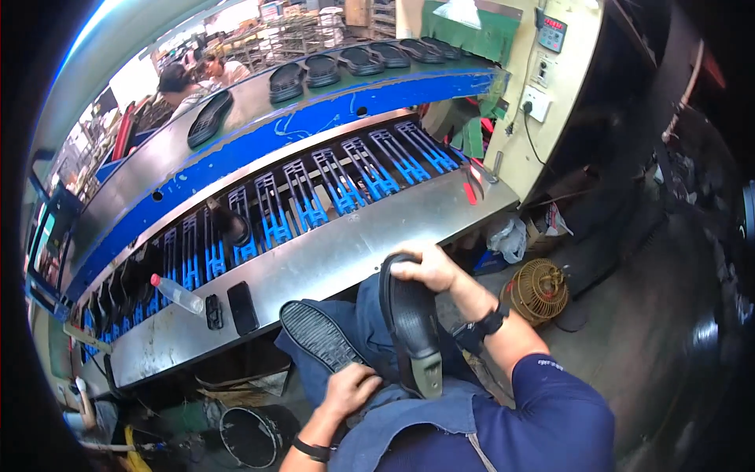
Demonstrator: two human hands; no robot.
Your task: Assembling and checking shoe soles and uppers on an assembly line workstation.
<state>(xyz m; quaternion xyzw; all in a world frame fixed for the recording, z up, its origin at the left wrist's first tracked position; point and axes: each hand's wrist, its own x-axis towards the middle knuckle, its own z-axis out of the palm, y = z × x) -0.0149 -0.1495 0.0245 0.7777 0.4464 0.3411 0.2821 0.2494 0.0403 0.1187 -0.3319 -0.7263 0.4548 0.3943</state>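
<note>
My right hand grips the toe end of a black shoe upper on a last. Its bottom faces up, and the grey-green heel of the last points toward my lap. To its left a black shoe sole with a ridged surface lies across my thigh. My left hand is closed at the sole's heel end; its fingertips are partly hidden. The sole and the upper are apart.
A metal ledge ahead carries a red-capped bottle, a phone and red-handled pliers. Behind run blue racks and a belt with several black soles. A wicker basket stands right, a bucket lower left.
</note>
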